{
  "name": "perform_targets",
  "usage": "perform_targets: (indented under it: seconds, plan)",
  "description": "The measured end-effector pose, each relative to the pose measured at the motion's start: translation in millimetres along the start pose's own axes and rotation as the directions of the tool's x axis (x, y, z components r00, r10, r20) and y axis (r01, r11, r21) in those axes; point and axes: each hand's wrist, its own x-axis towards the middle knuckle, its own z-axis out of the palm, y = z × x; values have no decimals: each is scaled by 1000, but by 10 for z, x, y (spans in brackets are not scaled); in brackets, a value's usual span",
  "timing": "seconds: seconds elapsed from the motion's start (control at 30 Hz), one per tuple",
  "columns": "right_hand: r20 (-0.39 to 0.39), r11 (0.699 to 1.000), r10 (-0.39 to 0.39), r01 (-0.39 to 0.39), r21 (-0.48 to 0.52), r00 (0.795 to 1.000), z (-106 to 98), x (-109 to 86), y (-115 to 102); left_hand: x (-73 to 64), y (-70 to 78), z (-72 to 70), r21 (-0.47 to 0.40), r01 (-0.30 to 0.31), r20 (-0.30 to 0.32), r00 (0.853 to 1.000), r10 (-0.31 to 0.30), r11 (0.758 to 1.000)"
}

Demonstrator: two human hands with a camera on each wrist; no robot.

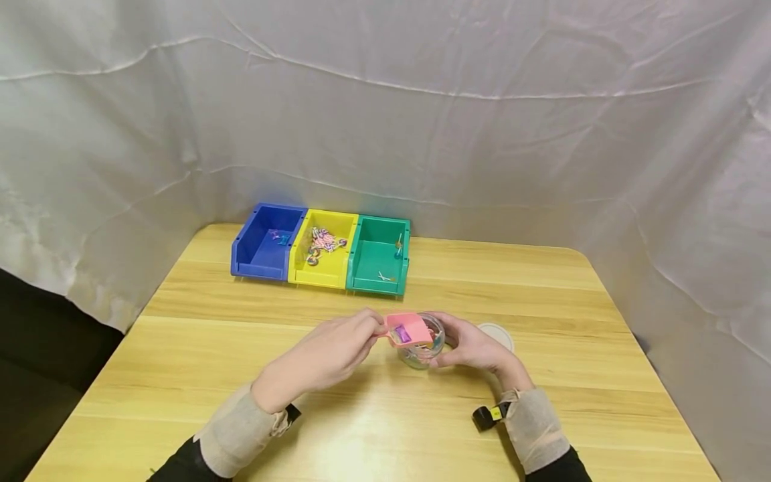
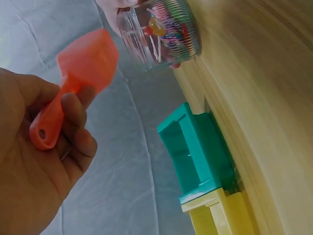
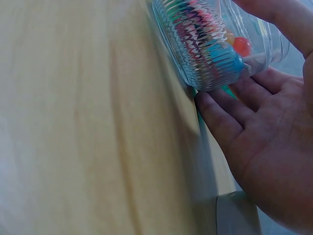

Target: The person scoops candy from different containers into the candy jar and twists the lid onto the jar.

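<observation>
Between its thumb and fingers, my left hand pinches the handle of a pink plastic scoop. A purple wrapped candy lies in the scoop, which is over the mouth of a clear ribbed jar. Around the jar's side curve the thumb and fingers of my right hand. The right wrist view shows the jar holding colourful small pieces, with red and blue balls near the top. From the left wrist view, the scoop appears from below, apart from the jar.
At the back left of the wooden table stand three joined bins: a blue bin with a few small pieces, a yellow bin with several swirled candies, and a green bin with small lollipops. A white round lid lies behind my right hand.
</observation>
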Motion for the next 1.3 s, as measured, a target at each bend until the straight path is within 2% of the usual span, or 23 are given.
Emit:
perform_targets:
  seconds: [0.33, 0.67, 0.77, 1.1, 1.3]
  plan:
    - [-5, 1000, 21, -21, 2, 1000, -5, -3, 26, 89, 20, -72, 47, 18, 65, 998, -21, 999]
    - [-2, 1000, 16, -16, 14, 1000, 9, -20, 39, 188, -6, -170, 31, -65, 77, 995, 63, 997]
    - [-1, 1000, 16, -16, 16, 1000, 9, -21, 42, 232, -7, -209, 35, -73, 92, 993, 70, 997]
    - [-7, 1000, 26, -26, 0, 1000, 8, -5, 24, 322, 19, -282, 86, -60, 147, 988, 47, 994]
    - [-4, 1000, 27, -27, 3, 1000, 1, -5, 2, 284, 8, -295, 66, -42, 117, 993, 34, 997]
